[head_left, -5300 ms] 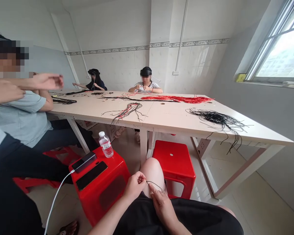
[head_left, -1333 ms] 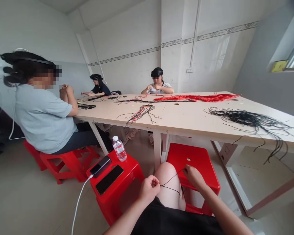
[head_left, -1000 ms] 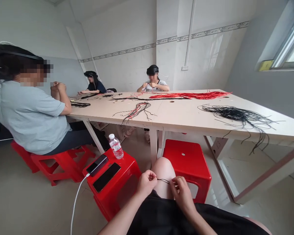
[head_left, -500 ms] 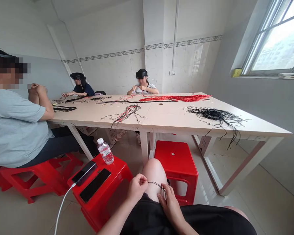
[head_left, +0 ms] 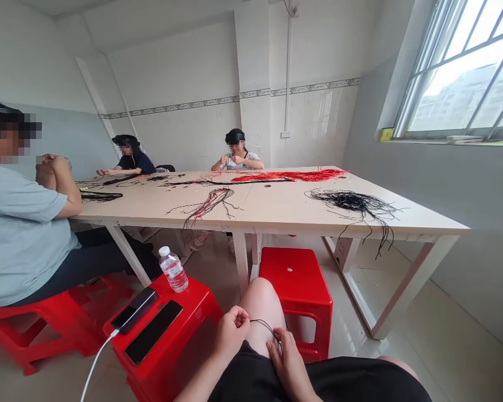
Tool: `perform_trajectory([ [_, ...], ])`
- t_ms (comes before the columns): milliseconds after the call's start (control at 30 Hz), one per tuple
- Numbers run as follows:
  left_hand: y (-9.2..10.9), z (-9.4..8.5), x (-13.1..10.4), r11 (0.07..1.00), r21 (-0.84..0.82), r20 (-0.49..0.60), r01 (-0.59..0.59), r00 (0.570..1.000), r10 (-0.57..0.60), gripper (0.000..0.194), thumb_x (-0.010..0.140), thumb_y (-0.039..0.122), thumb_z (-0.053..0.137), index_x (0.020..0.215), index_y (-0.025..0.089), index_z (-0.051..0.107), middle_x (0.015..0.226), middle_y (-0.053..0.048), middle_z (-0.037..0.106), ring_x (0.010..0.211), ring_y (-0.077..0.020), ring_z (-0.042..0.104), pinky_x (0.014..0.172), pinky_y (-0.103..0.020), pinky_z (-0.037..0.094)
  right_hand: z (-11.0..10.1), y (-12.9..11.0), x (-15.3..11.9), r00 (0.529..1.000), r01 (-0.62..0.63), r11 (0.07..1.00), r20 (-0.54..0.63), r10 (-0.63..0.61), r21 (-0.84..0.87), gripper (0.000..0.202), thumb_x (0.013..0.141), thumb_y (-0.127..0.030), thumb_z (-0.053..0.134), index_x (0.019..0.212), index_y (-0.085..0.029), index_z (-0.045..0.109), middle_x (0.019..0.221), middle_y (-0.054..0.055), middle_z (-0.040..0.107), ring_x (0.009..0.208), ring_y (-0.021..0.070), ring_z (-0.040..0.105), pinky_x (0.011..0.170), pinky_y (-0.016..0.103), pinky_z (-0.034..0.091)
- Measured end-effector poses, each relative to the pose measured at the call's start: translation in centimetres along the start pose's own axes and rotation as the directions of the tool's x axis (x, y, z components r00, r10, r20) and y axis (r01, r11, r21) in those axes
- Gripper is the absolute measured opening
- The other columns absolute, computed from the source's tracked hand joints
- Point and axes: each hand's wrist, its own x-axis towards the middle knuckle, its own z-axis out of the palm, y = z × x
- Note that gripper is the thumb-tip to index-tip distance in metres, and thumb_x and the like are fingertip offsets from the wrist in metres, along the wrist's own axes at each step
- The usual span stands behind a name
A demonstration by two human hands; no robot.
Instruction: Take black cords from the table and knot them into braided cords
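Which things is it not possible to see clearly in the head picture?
All in the head view:
Black cord: part inside the left hand, which hides it.
Right hand: whether it pinches the cord, partly behind its fingers.
Bottle label: print too small.
Nearest co-worker: back cut off by left edge.

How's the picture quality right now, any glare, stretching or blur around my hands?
Head view: the window is nearly blown out in places; pale glare shows on the tiled wall; wide-angle distortion seems to make the window frame lean; the left hand and right hand look fairly sharp, but the black cord is too thin to trace clearly at the fingertips.
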Motion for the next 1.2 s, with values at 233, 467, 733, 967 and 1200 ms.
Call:
perform_trajectory([
  [233, 1.1, 0.2, -0.1, 0.999, 0.039, 0.009, -0.03, 1.0, 0.029, 0.003, 0.063, 0.019, 0.056, 0.063, 0.018, 0.058, 0.056, 0.002, 0.056, 0.053, -0.0122, 0.05, 0.054, -0.023, 0.041, -2.3, -2.7, -0.4, 0.992, 0.009, 0.986, 0.129, 0.013, -0.167, 0.024, 0.09, -0.027, 0.035, 0.08, -0.018, 0.055, 0.081, 0.008, 0.065, 0.076, 0.0198, 0.064, 0.07, 0.028, 0.052],
  [467, 0.4, 0.6, -0.3, 0.999, 0.027, 0.04, 0.031, 0.999, -0.033, 0.008, 0.064, 0.024, 0.059, 0.068, 0.018, 0.059, 0.062, 0.001, 0.059, 0.057, -0.0123, 0.051, 0.058, -0.024, 0.042, -3.5, -1.3, -0.4, 0.933, -0.144, 0.94, 0.275, 0.234, -0.311, 0.023, 0.092, -0.024, 0.035, 0.091, -0.016, 0.056, 0.09, 0.01, 0.066, 0.083, 0.0203, 0.063, 0.075, 0.029, 0.045],
  [733, -1.4, 0.9, -0.2, 0.997, -0.002, 0.024, 0.083, 0.996, -0.083, 0.013, 0.064, 0.026, 0.062, 0.073, 0.017, 0.06, 0.065, 0.001, 0.059, 0.058, -0.0112, 0.051, 0.059, -0.023, 0.042, -4.4, 1.0, -0.1, 0.882, -0.267, 0.903, 0.292, 0.369, -0.335, 0.013, 0.085, -0.016, 0.045, 0.087, -0.013, 0.058, 0.087, 0.012, 0.068, 0.08, 0.0218, 0.063, 0.073, 0.031, 0.044],
  [967, -1.1, 0.8, 0.0, 0.995, -0.062, 0.032, 0.08, 0.996, -0.078, 0.013, 0.065, 0.026, 0.064, 0.073, 0.016, 0.06, 0.065, 0.001, 0.06, 0.058, -0.0109, 0.052, 0.058, -0.023, 0.043, -5.0, -1.9, 1.5, 0.965, -0.137, 0.983, 0.206, 0.159, -0.12, 0.022, 0.084, -0.026, 0.051, 0.103, -0.016, 0.057, 0.098, 0.005, 0.065, 0.06, 0.0107, 0.055, 0.062, 0.024, 0.046],
  [1200, -1.1, 0.7, 0.1, 0.982, -0.163, 0.053, 0.098, 0.994, -0.091, 0.019, 0.065, 0.028, 0.067, 0.076, 0.016, 0.059, 0.069, 0.001, 0.06, 0.061, -0.0103, 0.054, 0.061, -0.022, 0.044, -3.4, -4.7, 3.8, 0.981, 0.029, 0.999, 0.195, -0.02, -0.046, 0.02, 0.084, -0.028, 0.055, 0.1, -0.017, 0.061, 0.087, 0.003, 0.066, 0.069, 0.0124, 0.057, 0.067, 0.025, 0.046],
])
